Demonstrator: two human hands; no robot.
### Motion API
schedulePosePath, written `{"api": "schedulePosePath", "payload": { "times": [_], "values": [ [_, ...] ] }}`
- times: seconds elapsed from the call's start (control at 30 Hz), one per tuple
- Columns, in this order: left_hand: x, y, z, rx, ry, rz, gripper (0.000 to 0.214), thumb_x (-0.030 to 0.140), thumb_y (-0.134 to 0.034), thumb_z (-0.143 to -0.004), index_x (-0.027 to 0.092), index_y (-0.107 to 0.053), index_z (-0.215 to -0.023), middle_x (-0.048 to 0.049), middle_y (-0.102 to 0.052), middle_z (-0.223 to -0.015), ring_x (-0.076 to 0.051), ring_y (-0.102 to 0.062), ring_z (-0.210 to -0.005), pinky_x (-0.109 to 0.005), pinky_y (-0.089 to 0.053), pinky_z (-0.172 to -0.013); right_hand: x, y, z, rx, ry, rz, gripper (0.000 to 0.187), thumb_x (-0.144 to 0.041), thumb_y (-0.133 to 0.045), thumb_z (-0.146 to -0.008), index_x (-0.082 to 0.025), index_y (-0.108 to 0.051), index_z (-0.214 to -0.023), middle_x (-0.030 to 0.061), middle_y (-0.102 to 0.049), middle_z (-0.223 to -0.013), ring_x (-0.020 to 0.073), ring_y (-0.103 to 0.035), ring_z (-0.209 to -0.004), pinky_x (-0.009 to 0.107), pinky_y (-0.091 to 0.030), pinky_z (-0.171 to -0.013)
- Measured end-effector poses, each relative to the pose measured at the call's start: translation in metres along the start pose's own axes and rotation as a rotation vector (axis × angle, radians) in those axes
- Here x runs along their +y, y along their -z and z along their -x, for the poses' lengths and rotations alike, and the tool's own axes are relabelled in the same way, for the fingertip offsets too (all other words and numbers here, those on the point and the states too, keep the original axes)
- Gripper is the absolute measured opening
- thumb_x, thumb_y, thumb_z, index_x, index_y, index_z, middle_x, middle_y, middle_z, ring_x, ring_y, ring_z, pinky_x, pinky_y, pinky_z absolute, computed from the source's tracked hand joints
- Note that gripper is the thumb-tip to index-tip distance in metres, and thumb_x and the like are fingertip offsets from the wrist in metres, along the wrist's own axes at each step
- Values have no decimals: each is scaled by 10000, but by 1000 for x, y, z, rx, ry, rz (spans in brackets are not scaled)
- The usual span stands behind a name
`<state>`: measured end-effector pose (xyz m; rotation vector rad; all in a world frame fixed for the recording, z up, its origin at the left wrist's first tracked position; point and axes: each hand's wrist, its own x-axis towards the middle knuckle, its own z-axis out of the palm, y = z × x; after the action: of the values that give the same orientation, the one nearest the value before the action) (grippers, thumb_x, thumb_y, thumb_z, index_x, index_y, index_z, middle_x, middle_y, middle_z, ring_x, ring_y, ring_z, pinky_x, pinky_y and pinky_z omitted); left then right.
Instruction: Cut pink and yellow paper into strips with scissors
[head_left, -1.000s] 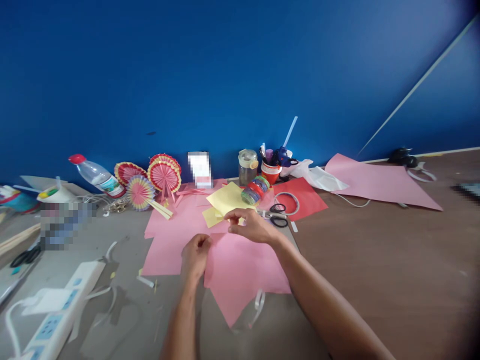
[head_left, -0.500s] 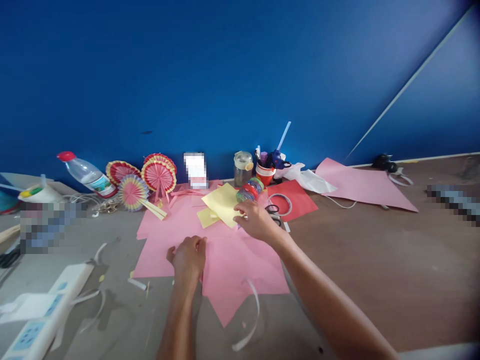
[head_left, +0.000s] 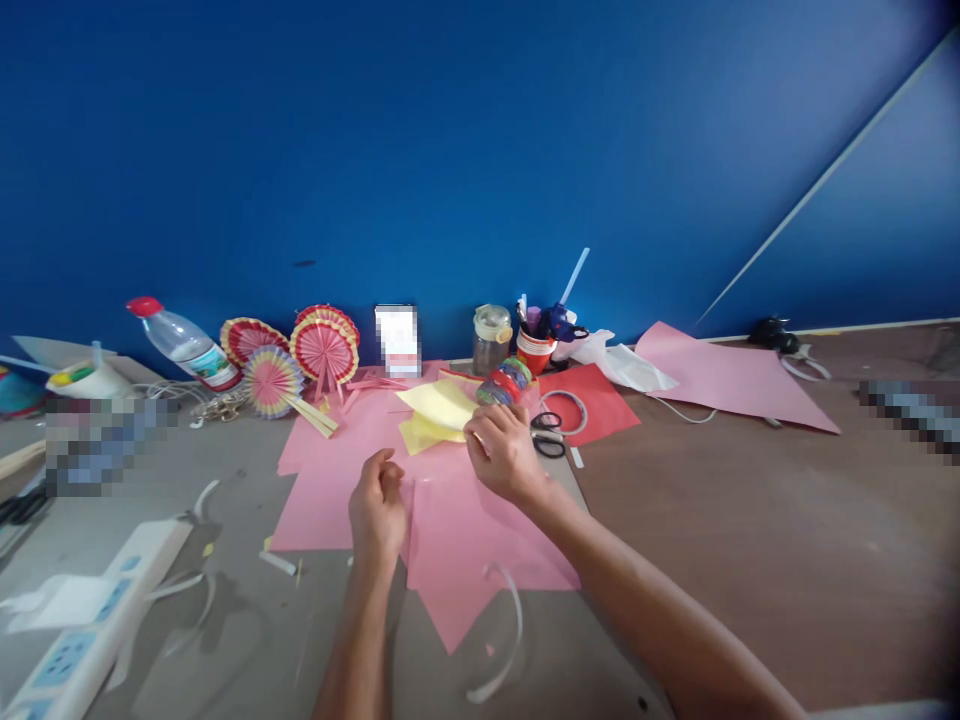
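My right hand (head_left: 506, 452) is closed, its fingers curled at the right edge of a sheet of yellow paper (head_left: 435, 402). That sheet is bent and slightly raised over another yellow piece (head_left: 420, 436). Loosely curved, my left hand (head_left: 379, 505) hovers at the left of the pink paper sheets (head_left: 472, 540), with nothing visible in it. Just beyond the right hand stand rolls of coloured tape or cord (head_left: 504, 383). Black-handled scissors (head_left: 550, 440) lie to its right, beside a pale ring (head_left: 574, 410) on red paper (head_left: 604, 405).
Pleated paper fans (head_left: 325, 350) stand at the back left near a plastic bottle (head_left: 184, 348). A jar (head_left: 491, 340) and a cup of tools (head_left: 534, 350) are by the blue wall. A power strip (head_left: 105, 610) lies front left; pink paper (head_left: 735, 385) lies right.
My right hand has turned and curled more, and the yellow sheet has lifted and bent. My left hand has turned and risen slightly, its fingers now towards the right.
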<state>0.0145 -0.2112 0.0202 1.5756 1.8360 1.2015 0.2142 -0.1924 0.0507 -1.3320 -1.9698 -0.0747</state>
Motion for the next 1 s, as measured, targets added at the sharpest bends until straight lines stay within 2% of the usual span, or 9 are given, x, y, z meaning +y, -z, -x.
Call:
{"api": "schedulePosePath", "payload": {
  "times": [0.13, 0.23, 0.3, 0.37, 0.57, 0.67, 0.77, 0.83, 1.0],
  "values": [
    [6, 0, 2, -59, 9, 225, 308, 425, -495, -833, 188, -640, -965, -54, -659, -886, -185, -622, -822, -312, -476, -800, -20, 21, 7, 178, 37, -62, 147, -91, -468, -854, -199, -561, -815, 49, -645, -874, 175, -574, -859, 359, -328, -814],
    [11, -4, 5, -177, 73, 504, 477, 566, -437, -856, 155, -660, -947, -91, -690, -887, -210, -645, -850, -353, -496, -818, -35, 30, 16, 190, 114, -43, 151, -71, -482, -825, -204, -548, -800, 33, -642, -836, 160, -571, -792, 363, -335, -808],
    [12, -7, 6, -218, 112, 679, 578, 638, -401, -844, 141, -656, -989, -129, -700, -988, -236, -656, -929, -388, -495, -866, -40, 32, 20, 178, 140, -59, 160, -63, -480, -811, -209, -542, -792, 26, -639, -819, 153, -568, -762, 359, -344, -792],
    [11, -9, 7, -236, 134, 732, 611, 661, -410, -833, 141, -646, -1049, -148, -683, -1097, -256, -633, -1045, -407, -466, -942, -40, 32, 19, 192, 97, -118, 157, -70, -472, -810, -213, -533, -784, 32, -630, -815, 162, -573, -778, 353, -366, -774],
    [3, -5, 4, -171, 154, 509, 502, 530, -572, -825, 250, -570, -1242, -79, -487, -1418, -247, -457, -1300, -360, -384, -1051, -22, 40, -8, 360, -221, -429, 109, -128, -459, -835, -216, -508, -793, 57, -609, -877, 168, -580, -780, 298, -457, -662],
    [3, -4, 2, -114, 185, 516, 520, 534, -572, -821, 231, -559, -1244, -94, -506, -1393, -253, -489, -1269, -344, -430, -1002, -20, 47, -18, 401, -296, -542, 75, -156, -475, -847, -215, -504, -811, 61, -628, -957, 165, -614, -788, 296, -493, -658],
    [4, -4, 0, -113, 180, 564, 517, 550, -528, -835, 188, -565, -1203, -109, -627, -1207, -251, -591, -1135, -354, -476, -929, -22, 54, -18, 466, -307, -609, 76, -155, -469, -861, -210, -516, -836, 54, -642, -956, 153, -635, -752, 297, -518, -653],
    [2, -3, -1, -117, 187, 528, 477, 518, -495, -855, 188, -559, -1193, -102, -649, -1130, -242, -628, -1056, -367, -487, -902, -21, 59, -16, 525, -276, -562, 87, -140, -479, -855, -209, -531, -845, 51, -650, -929, 163, -642, -790, 306, -527, -685],
    [-5, -2, -6, 55, 78, -3, 387, 363, -539, -805, 181, -582, -1144, -152, -527, -1304, -295, -485, -1230, -419, -404, -1010, 6, 61, -11, 665, -164, -367, 106, -117, -498, -832, -213, -534, -857, 74, -642, -954, 208, -627, -941, 373, -518, -800]
  ]
}}
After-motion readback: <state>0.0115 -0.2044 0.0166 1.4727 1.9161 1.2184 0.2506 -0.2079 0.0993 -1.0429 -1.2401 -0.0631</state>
